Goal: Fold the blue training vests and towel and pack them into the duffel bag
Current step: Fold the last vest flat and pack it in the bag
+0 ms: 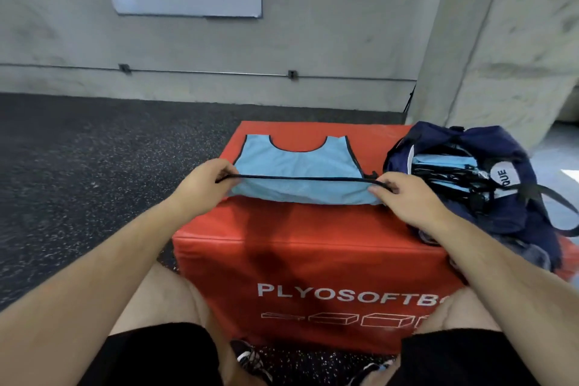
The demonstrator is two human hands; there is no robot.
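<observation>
On the red box (313, 229), beside the duffel bag (513, 207), lies the blue vest (294, 163); fingers (226, 170) of the left hand (203, 182) and right hand (407, 197) pinch its hem corners. Light, limp mesh, likely slippery: corners hold best.

The right knee (463, 310) hides the end of the lettering on the red box (313, 238), the duffel bag (507, 216) runs off the right edge, and its white label (501, 177) shows only "QUE".
</observation>
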